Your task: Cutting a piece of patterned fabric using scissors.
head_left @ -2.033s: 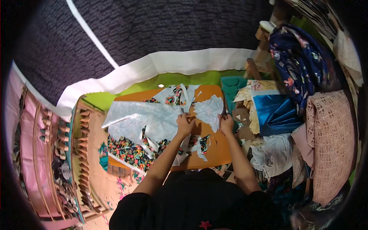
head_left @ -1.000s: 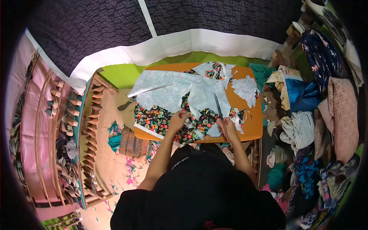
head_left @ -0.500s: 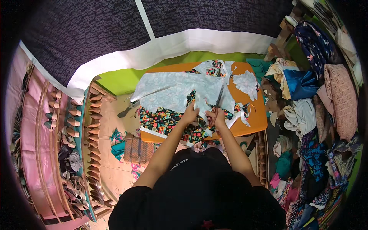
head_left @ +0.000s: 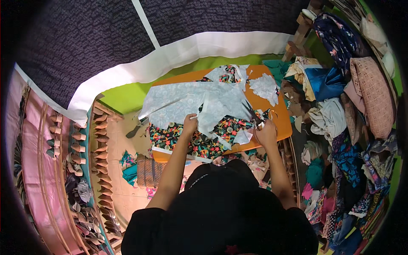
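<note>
My right hand (head_left: 266,133) is wrapped round the handles of a pair of dark scissors (head_left: 251,111). The blades are spread apart and point up and to the left, over the right part of the cloth. At the middle of the orange table (head_left: 284,123), my left hand (head_left: 191,123) pinches the edge of the patterned fabric (head_left: 170,97), whose pale underside faces up here. Below it spreads the fabric's black printed side (head_left: 204,144), bright with flowers. A narrow pale strip lies between my hands. What exactly is under my left fingertips is partly hidden.
Cut scraps (head_left: 264,88) lie at the table's right end. A long thin metallic ruler-like piece (head_left: 159,108) rests on the cloth. Wooden shoe lasts (head_left: 102,157) line a rack at left. Heaped fabrics (head_left: 329,119) fill the right side. A dark curtain (head_left: 97,46) hangs ahead.
My hands have moved apart: the left one went left with the fabric edge, the right one went right with the scissors. The scissor blades now stand open, tilted leftward. The view has shifted slightly.
</note>
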`<state>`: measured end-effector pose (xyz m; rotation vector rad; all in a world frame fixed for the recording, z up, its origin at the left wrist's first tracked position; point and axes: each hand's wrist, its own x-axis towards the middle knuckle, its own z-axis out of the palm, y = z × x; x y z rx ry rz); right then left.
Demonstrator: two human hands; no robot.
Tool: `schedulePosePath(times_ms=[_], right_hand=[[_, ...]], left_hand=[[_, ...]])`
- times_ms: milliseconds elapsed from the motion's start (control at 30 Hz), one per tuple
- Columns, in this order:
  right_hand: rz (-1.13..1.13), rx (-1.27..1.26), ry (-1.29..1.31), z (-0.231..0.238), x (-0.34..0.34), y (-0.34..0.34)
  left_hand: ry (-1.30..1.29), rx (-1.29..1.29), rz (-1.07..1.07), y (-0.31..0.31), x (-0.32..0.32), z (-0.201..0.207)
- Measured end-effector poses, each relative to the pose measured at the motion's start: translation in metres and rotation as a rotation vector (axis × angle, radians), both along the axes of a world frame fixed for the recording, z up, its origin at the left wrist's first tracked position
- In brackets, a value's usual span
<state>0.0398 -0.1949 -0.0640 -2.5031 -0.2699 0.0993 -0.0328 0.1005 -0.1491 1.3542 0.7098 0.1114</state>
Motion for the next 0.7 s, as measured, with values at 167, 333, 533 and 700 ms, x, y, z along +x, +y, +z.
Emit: schedulePosePath(times_ms=[167, 333, 533, 700], right_hand=[[0.001, -0.021, -0.224, 0.02, -0.02, 0.01], [0.31, 0.213, -0.506, 0.034, -0.03, 0.037], [0.425, 0.106, -0.598, 0.044, -0.04, 0.056], [0.476, 0.043, -0.543, 0.047, -0.046, 0.068]], left_hand=[[0.106, 0.013, -0.032, -0.013, 0.001, 0.009], [0.026, 0.292, -0.144, -0.009, -0.001, -0.03], [0.096, 0.431, -0.122, -0.032, -0.001, -0.006], [0.003, 0.335, -0.151, -0.022, -0.012, -0.007]])
